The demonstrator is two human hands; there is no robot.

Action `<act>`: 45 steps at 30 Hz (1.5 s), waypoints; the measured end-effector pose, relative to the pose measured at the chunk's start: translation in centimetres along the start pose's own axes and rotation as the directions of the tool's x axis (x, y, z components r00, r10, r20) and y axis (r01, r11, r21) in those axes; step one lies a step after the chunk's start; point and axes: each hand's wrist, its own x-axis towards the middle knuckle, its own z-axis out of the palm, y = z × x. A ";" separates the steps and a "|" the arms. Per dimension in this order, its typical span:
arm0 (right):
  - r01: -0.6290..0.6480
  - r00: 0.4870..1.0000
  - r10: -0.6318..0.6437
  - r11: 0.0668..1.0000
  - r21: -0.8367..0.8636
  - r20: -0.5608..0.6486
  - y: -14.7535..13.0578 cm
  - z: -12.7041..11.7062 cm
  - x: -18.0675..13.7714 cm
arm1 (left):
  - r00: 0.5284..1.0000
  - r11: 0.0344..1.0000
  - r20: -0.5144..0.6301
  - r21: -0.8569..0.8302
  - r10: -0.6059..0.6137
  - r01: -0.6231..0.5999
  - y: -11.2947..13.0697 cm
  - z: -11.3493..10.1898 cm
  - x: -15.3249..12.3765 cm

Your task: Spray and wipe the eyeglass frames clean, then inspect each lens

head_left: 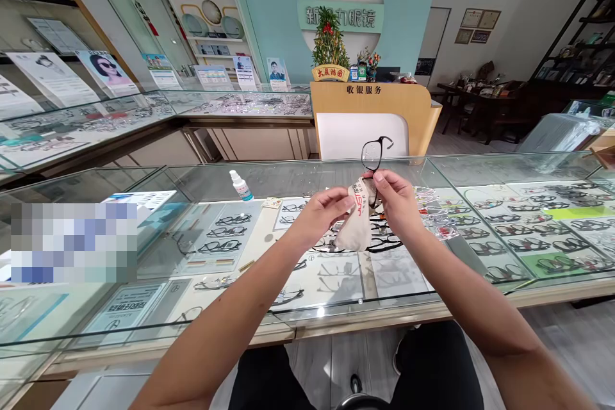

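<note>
Glasses [371, 155] are pinched in the right hand [396, 200] above the counter [298, 174]; the left hand [327, 209] pinches a cloth [356, 227]. A bottle [241, 186] stands on the counter.

One pair of hands, left hand [323, 211] and right hand [402, 202], ungloved. One pair of forearms: left forearm [254, 288], bare from wrist to elbow, bearing one small spot on its upper surface; right forearm [461, 272], likewise bare, plain. Legwear: black trousers [437, 365], dark throughout, plain-surfaced, both legs visible in part. Footwear: largely hidden; a pale edge beside the right trouser leg is too small to identify.
</note>
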 end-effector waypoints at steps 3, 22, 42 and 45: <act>-0.006 1.000 0.006 1.000 0.009 0.029 0.3 0.3 -0.3 | 0.997 0.995 0.005 0.072 0.072 -0.072 -0.4 0.4 0.0; -0.037 0.998 0.037 0.999 0.002 0.047 0.9 2.0 -1.4 | 0.993 0.992 -0.101 -0.122 -0.055 0.043 -1.2 1.9 -0.4; 0.074 0.991 -0.060 0.990 -0.117 0.120 1.0 2.6 -2.1 | 0.955 0.980 -0.234 0.129 0.181 -0.154 -0.8 2.9 -0.9; 0.138 0.982 -0.113 0.977 -0.165 0.151 0.5 2.5 -2.1 | 0.951 0.968 -0.232 0.190 0.206 -0.163 -0.6 2.5 -0.9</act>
